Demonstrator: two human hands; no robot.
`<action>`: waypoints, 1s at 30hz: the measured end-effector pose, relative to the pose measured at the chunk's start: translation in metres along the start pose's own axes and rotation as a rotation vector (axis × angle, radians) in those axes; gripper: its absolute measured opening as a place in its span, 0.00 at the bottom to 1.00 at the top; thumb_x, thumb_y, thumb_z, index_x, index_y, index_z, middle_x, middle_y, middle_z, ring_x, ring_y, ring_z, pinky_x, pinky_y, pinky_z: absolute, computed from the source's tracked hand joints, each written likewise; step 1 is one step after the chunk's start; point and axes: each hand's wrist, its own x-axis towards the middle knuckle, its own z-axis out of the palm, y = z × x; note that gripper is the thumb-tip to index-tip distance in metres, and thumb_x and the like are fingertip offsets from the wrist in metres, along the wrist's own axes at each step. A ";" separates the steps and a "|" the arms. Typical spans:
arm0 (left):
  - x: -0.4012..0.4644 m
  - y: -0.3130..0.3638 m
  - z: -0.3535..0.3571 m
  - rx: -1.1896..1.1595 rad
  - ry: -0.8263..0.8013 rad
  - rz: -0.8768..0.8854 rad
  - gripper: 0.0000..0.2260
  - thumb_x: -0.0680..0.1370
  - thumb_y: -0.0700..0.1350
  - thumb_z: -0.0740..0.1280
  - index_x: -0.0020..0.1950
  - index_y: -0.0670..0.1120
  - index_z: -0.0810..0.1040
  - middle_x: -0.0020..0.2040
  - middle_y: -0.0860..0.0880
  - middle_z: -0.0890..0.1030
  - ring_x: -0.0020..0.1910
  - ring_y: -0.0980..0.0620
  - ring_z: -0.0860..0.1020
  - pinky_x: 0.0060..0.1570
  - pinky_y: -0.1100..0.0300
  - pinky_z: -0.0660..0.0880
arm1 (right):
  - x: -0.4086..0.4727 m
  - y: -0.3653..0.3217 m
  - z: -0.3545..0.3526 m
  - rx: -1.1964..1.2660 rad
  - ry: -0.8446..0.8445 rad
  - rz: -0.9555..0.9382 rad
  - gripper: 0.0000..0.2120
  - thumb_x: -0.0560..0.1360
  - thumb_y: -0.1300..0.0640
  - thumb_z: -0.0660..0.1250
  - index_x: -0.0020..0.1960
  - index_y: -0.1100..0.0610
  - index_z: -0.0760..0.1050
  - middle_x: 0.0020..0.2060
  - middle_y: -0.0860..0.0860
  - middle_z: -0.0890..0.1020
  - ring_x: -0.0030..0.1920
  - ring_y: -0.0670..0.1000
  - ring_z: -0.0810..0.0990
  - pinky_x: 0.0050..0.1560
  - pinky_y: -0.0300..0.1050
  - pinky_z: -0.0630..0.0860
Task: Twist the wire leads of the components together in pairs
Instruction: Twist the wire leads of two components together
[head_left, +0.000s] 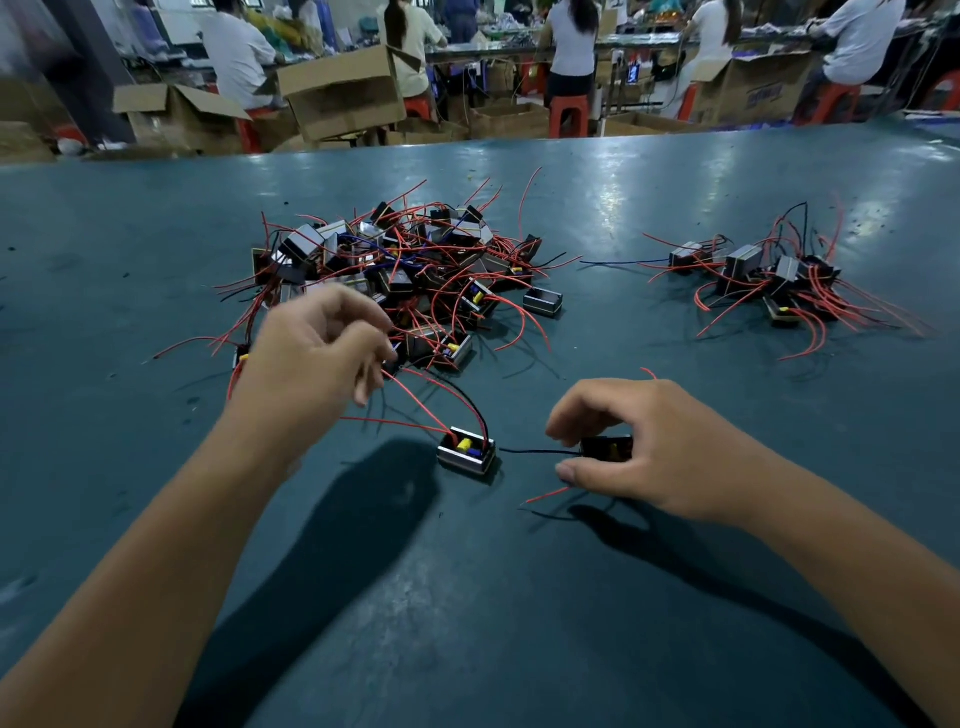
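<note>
Head camera view, factory bench: a worker's left hand (317, 345), fingers curled, pinches red leads at the near edge of the loose pile of components (400, 270) at centre frame, while the right hand (623, 447) grips a black component (607, 449) lower right of centre. Another component (466, 451) lies on the table between the hands, its leads running up toward the left hand. Pairing them cleanly likely means drawing one lead free of the tangle before twisting. A smaller cluster (769, 280) sits at right on the teal tabletop (519, 623). Cardboard boxes (343, 93) and seated workers fill the background.
</note>
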 end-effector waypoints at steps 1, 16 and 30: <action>-0.001 -0.001 0.000 0.042 -0.113 -0.063 0.10 0.75 0.29 0.64 0.45 0.43 0.79 0.35 0.46 0.83 0.28 0.50 0.75 0.26 0.59 0.73 | 0.000 0.000 0.001 -0.002 0.004 -0.003 0.08 0.72 0.56 0.76 0.49 0.49 0.79 0.42 0.38 0.82 0.47 0.39 0.80 0.49 0.26 0.70; -0.020 -0.016 0.048 -0.053 -0.470 -0.118 0.29 0.76 0.40 0.72 0.74 0.47 0.63 0.44 0.45 0.86 0.36 0.52 0.78 0.33 0.65 0.74 | 0.001 0.007 -0.006 -0.109 0.022 0.001 0.04 0.73 0.57 0.73 0.42 0.50 0.79 0.39 0.40 0.81 0.44 0.41 0.80 0.47 0.27 0.68; -0.017 -0.017 0.032 0.054 -0.648 -0.020 0.04 0.75 0.45 0.74 0.48 0.52 0.85 0.50 0.46 0.86 0.51 0.40 0.83 0.59 0.43 0.78 | 0.002 0.015 -0.008 -0.116 0.129 0.091 0.06 0.76 0.56 0.70 0.43 0.47 0.76 0.37 0.42 0.82 0.42 0.41 0.81 0.45 0.35 0.74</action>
